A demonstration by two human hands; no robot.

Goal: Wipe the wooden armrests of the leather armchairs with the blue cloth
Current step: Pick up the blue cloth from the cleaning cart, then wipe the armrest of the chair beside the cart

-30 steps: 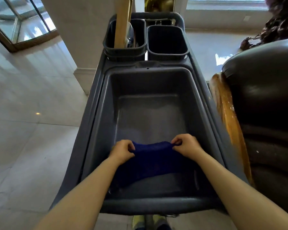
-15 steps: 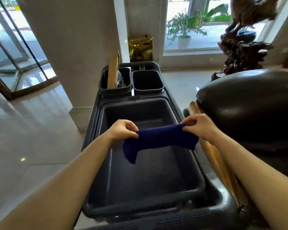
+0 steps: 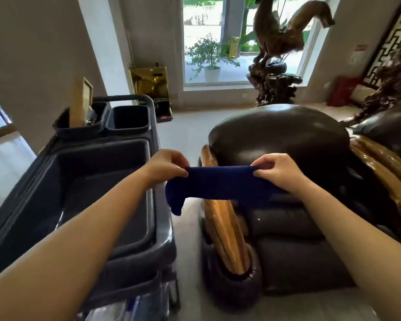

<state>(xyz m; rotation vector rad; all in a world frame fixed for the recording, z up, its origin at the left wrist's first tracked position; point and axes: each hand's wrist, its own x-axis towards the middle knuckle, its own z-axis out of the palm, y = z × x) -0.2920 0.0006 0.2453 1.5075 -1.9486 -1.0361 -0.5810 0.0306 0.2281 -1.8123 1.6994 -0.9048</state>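
Note:
I hold the dark blue cloth (image 3: 220,185) stretched flat between both hands, in the air above the near wooden armrest (image 3: 225,230) of a dark leather armchair (image 3: 285,140). My left hand (image 3: 166,166) pinches the cloth's left end, from which a corner hangs down. My right hand (image 3: 280,170) pinches the right end. The cloth is apart from the wood below it. A second glossy wooden armrest (image 3: 387,172) runs along the chair's far right side.
A grey cleaning cart (image 3: 162,228) with a deep tub and two small bins stands at my left, close to the armchair. Behind are a carved wooden sculpture (image 3: 278,72), a gold box (image 3: 151,84), a window and a second dark seat (image 3: 389,128) at right.
Both hands lifted the cloth out of the cart's tub and carried it right, over the armchair's near armrest. My view swung right and up toward the chair.

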